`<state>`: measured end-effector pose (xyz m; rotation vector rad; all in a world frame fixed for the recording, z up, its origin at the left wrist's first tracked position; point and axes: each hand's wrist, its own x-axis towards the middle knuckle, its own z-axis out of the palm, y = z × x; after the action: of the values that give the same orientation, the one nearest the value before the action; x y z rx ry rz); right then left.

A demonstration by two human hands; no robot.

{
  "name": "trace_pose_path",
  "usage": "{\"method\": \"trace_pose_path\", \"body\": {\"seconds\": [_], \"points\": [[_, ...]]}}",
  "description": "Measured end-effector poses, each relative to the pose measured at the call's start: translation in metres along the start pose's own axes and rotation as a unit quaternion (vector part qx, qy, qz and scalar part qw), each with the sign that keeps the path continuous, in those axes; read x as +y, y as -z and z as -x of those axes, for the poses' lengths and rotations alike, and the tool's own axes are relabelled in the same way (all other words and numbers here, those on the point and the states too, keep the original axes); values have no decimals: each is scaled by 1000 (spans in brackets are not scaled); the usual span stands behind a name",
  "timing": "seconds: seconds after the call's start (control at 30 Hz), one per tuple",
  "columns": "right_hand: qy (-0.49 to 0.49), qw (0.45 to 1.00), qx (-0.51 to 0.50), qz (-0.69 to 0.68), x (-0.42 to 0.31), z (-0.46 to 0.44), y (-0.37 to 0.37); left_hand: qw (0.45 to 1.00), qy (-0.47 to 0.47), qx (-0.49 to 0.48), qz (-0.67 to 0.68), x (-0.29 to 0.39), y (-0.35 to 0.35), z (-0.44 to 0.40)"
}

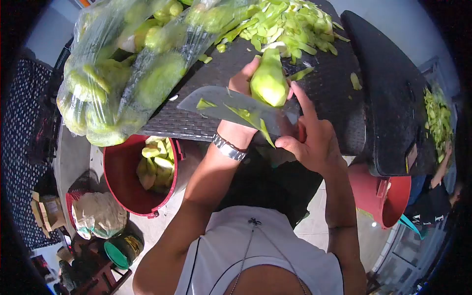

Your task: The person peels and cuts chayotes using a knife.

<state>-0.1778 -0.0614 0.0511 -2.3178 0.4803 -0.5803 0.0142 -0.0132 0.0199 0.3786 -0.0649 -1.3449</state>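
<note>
My left hand (240, 82) is wrapped round a partly peeled, pale green fruit (268, 81) that looks like a green mango; a watch circles that wrist. My right hand (317, 142) is closed on the handle of a broad kitchen knife (216, 102), its index finger stretched along the fruit's side. The blade crosses in front of the fruit's near end and hides part of my left palm. Strips of green peel (246, 115) cling to the flat of the blade. Beyond the fruit lies a heap of peelings (295, 27) on the dark woven table (196, 125).
A clear plastic bag (108, 93) full of green fruit hangs over the table's left edge. Below it, a red bucket (115, 172) holds peeled fruit. A black chair back (388, 98) and another red bucket (368, 191) are at right. Another person's arm (442, 167) shows at far right.
</note>
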Motion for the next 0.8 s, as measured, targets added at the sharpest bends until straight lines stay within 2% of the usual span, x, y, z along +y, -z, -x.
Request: {"method": "trace_pose_path", "body": {"seconds": [0.3, 0.4, 0.5, 0.6, 0.7, 0.8], "points": [[-15, 1000, 1, 2, -2, -5, -4, 997, 7, 78, -7, 2, -5, 2], [-41, 998, -43, 8, -3, -10, 3, 998, -4, 59, -14, 0, -6, 7], [-31, 999, -16, -27, 4, -9, -4, 999, -22, 39, 6, -5, 0, 6], [-40, 998, -35, -33, 9, -9, -4, 999, -27, 28, -15, -6, 5, 3], [-75, 994, -49, -59, 10, -7, -4, 994, -51, 67, -70, -10, -1, 6], [-83, 993, -49, -67, 15, -6, -6, 997, -31, 74, -19, -13, 2, 3]]}}
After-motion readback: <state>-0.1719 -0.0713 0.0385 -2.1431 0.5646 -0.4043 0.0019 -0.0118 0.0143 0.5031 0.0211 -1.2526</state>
